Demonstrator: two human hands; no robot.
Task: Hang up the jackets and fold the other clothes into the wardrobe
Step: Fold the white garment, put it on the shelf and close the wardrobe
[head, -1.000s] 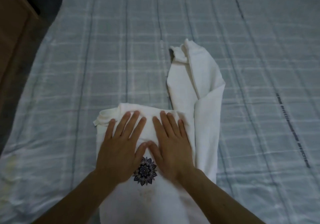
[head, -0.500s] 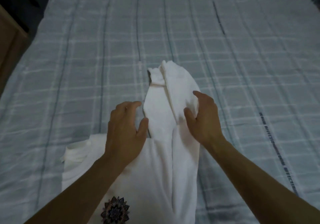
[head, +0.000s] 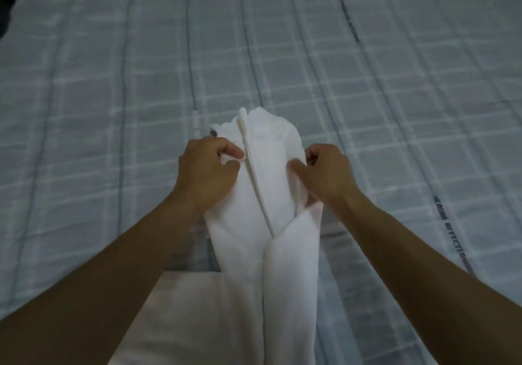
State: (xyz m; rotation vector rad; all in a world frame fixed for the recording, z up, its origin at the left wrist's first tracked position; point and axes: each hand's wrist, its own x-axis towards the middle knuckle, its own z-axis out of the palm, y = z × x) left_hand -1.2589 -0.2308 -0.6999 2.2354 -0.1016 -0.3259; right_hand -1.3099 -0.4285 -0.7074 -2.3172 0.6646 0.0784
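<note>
While both hands pinch its far end, white garment (head: 271, 195) lies lengthwise on checked bedsheet (head: 113, 87). L hand (head: 207, 174) grips left edge w/ curled fingers, R hand (head: 327, 172) grips right edge. Near part of garment lies flat btwn the forearms.

The white garment (head: 268, 251) ran off the bottom edge, its lower part unseen. Both forearms were cropped there too. Dark print on the checked bedsheet (head: 395, 110) was too blurred to read.
</note>
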